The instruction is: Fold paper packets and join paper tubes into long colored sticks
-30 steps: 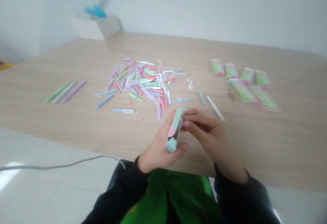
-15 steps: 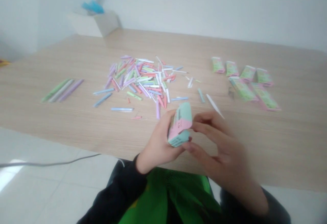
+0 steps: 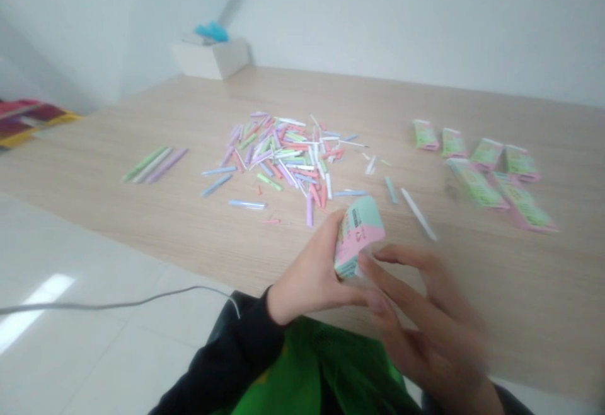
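The person's left hand (image 3: 309, 279) is gripping a pink and mint green paper packet (image 3: 358, 237), with the fingers closed around it and the thumb side pressing on it. The packet is tilting up above the near edge of the table (image 3: 472, 276), and it is showing a bit of tiny dark print on its face. The right hand (image 3: 425, 320) is staying open with its fingers spread, and it is sitting just beside the packet at 4 o'clock. That hand is blurry, so I cannot tell if a fingertip is touching the packet. Counting from the packet, a big messy pile of thin paper sticks (image 3: 283, 156) is lying at 11 o'clock, and the sticks are showing pink, purple, green, blue and white. A lone purple stick (image 3: 309, 210) is lying at 10 o'clock, close to the left hand. A few blue sticks (image 3: 246, 204) are lying farther out, near the pile. Three sticks in a neat group (image 3: 154, 164), green, white and purple, are lying side by side at 9 o'clock, well apart from the pile. A white stick (image 3: 418, 213) is lying at 3 o'clock, not far from the hands. Six green and pink packets (image 3: 477, 169) are lying at 2 o'clock in two rows. A black sleeve (image 3: 227, 358) is covering the left arm, and a green top (image 3: 302, 371) is showing below the hands.
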`<state>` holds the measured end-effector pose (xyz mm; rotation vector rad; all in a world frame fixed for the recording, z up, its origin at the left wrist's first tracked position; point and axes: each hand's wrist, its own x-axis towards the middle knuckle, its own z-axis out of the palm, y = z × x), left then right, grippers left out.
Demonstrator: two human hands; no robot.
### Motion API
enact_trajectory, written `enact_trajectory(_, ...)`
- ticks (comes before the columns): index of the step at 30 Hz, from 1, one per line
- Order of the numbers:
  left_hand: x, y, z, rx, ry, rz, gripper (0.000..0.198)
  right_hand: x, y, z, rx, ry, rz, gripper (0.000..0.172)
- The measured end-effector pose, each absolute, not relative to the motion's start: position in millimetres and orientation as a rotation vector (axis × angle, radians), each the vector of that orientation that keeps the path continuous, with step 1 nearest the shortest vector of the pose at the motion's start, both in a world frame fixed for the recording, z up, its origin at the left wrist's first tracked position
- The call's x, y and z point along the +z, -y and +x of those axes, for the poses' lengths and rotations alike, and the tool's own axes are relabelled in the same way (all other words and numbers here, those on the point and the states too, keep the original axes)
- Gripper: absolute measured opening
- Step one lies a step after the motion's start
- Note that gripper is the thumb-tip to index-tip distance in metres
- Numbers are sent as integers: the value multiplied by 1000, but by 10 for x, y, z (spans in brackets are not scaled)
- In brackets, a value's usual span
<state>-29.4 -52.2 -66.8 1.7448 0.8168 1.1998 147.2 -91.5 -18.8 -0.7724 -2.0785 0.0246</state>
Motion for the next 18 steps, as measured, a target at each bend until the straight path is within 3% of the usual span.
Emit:
enact_trajectory(3,-657,533,-327,1181,-761,1755,105,-153,960,1536,66,2180,-811,34)
enact_trajectory(10,-694,529,-396,1205,-840,1827,80,-152,1014,1620,110,2334,-819,43)
enact_trajectory(18,-644,577,-503,1178,-730,1723,75,30,776,1498,71,2311,-720,48)
